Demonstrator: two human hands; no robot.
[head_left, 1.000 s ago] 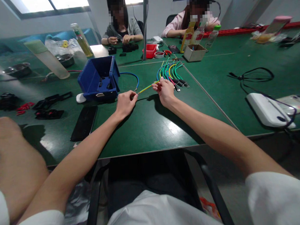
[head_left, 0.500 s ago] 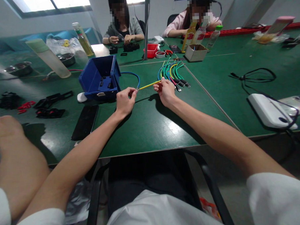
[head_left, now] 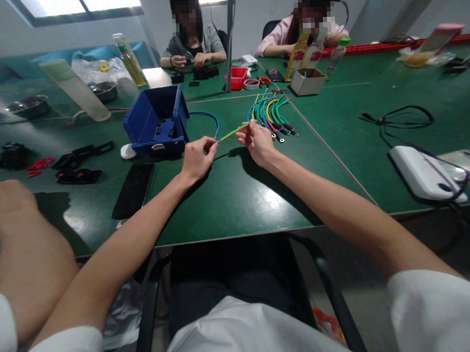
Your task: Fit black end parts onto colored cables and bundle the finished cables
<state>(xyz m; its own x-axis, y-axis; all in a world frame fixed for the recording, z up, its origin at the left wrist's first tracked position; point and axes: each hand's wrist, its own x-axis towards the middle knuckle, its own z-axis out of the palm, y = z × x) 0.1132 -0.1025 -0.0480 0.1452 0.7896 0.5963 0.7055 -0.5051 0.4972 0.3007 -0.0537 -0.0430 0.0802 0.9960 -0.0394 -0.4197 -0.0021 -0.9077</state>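
A yellow-green wire (head_left: 233, 131) stretches between my two hands above the table. My left hand (head_left: 197, 158) pinches its left end between thumb and fingertips. At the other end, the fingers of my right hand (head_left: 260, 143) are closed on the wire. Just beyond the right hand lies a bundle of cut wires (head_left: 269, 109), green, yellow, blue and red, several with black sleeves and metal lugs. Behind my left hand stands a blue bin (head_left: 155, 122) with small black parts inside. A blue wire (head_left: 212, 116) curves from beside the bin down toward my left fingertips.
A black phone (head_left: 133, 191) lies left of my forearm. Another person's arm (head_left: 27, 226) reaches in at far left. To the right are a white power bank (head_left: 424, 173) and a black cable (head_left: 407, 119). A cardboard box (head_left: 308, 82) and red tray (head_left: 238, 78) stand farther back.
The wire between my hands has turned, showing green along with yellow, and tilts a little more. My right hand has shifted slightly left; both hands keep their hold.
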